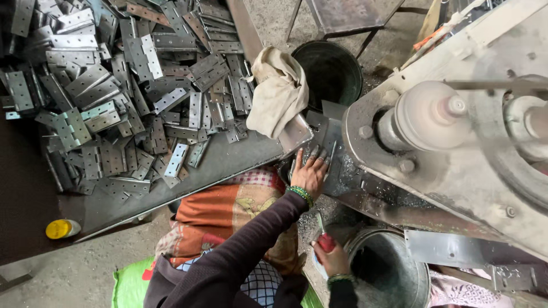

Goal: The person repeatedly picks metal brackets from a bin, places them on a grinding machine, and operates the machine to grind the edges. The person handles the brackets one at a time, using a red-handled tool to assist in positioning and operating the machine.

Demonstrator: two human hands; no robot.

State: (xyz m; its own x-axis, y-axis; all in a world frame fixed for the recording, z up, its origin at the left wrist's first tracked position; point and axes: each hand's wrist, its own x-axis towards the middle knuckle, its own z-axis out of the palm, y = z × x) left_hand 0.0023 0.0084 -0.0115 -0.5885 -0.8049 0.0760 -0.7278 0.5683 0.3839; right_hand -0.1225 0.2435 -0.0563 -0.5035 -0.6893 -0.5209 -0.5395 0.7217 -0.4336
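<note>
My left hand (311,171) lies flat, fingers spread and open, on a small metal plate (326,149) at the base of the grey machine (456,171). Fingertips are dark with grime. Green bead bangles (301,194) ring that wrist; the sleeve is dark purple.

My right hand (331,258) is low in the view, closed around a red-handled tool (325,242); I cannot tell what kind of tool, since only the handle end shows. A green bangle sits on this wrist too. The hand hovers just beside the rim of a galvanised metal bucket (399,279).

Metal shavings (348,177) are scattered over the machine bed around the left hand. Above it, a dusty cylindrical spindle housing (428,114) sticks out from the machine body.

To the left, a sheet-metal tray table (228,162) carries a big loose heap of steel hinges (114,97), piled at all angles. A crumpled cream rag (278,91) hangs over the tray's near corner, touching a dark round tub (334,71) behind it.

A yellow-capped bottle (61,229) lies on the dark surface at far left, well apart from both hands. Orange patterned cloth (228,208) covers my lap, under the left forearm.
</note>
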